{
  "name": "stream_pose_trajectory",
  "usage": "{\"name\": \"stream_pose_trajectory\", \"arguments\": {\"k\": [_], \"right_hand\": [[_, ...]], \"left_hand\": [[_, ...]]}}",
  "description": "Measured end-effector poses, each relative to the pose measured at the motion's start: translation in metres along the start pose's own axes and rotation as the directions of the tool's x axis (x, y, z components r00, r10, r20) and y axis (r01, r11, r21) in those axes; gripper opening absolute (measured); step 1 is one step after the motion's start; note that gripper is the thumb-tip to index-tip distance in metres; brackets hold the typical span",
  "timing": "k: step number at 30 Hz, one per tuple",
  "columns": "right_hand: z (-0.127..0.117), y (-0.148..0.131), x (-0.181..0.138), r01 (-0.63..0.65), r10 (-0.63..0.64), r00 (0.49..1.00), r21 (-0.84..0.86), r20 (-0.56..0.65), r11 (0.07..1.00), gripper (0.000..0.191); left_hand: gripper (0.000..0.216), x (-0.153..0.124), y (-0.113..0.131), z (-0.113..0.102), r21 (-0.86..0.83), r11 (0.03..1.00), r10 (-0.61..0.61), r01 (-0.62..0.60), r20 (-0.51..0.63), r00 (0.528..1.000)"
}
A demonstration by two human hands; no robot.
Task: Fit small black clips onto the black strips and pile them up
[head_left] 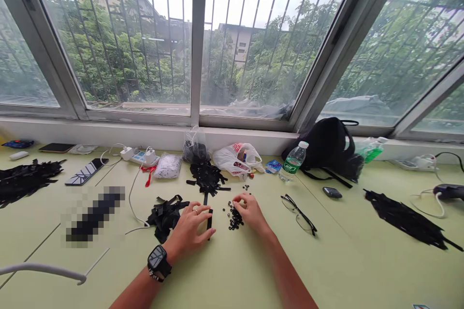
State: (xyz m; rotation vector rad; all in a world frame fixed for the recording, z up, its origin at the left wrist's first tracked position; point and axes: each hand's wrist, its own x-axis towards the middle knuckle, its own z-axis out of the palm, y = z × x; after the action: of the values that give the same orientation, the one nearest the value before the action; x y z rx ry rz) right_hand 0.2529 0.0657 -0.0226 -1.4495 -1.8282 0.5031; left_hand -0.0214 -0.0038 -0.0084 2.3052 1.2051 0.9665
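My left hand (pixel 190 228) rests on the table with its fingers spread, thumb and fingertips touching a short black strip (pixel 210 222) that lies lengthwise under them. My right hand (pixel 250 212) is closed in a pinch over a loose pile of small black rings (pixel 235 221). Whatever sits between its fingertips is hidden. Beside my left hand lies a heap of black strips (pixel 165 215). Beyond both hands is another pile of black strips (pixel 206 176), with one strip pointing down toward my left hand.
Eyeglasses (pixel 300 215) lie right of the rings. Farther back stand a water bottle (pixel 293 163), a white plastic bag (pixel 237 159) and a black backpack (pixel 322 147). A white cable (pixel 133 198) crosses the left side near a phone (pixel 87 172). More black strips (pixel 406 219) lie far right.
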Motion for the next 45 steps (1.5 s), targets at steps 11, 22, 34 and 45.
{"name": "stream_pose_trajectory", "arguments": {"k": [11, 22, 34, 45], "right_hand": [[0.007, -0.003, -0.003, 0.034, -0.034, 0.999, -0.141, 0.006, 0.989, 0.014], [0.012, -0.002, -0.002, 0.004, 0.002, 1.000, -0.195, 0.031, 0.981, 0.011], [0.015, -0.017, -0.012, 0.066, -0.062, 0.998, -0.363, 0.022, 0.930, 0.013], [0.014, -0.025, -0.011, 0.171, -0.183, 0.983, -0.312, -0.010, 0.935, 0.017]], "left_hand": [[0.039, -0.001, -0.004, 0.002, 0.009, 1.000, 0.009, -0.009, 0.009, 1.000], [0.043, -0.002, -0.007, 0.002, 0.046, 0.999, 0.000, -0.001, 0.041, 0.999], [0.047, -0.004, -0.010, 0.002, 0.122, 0.992, 0.013, -0.019, 0.049, 0.999], [0.047, -0.003, -0.004, -0.002, 0.134, 0.990, 0.024, -0.034, 0.073, 0.997]]}}
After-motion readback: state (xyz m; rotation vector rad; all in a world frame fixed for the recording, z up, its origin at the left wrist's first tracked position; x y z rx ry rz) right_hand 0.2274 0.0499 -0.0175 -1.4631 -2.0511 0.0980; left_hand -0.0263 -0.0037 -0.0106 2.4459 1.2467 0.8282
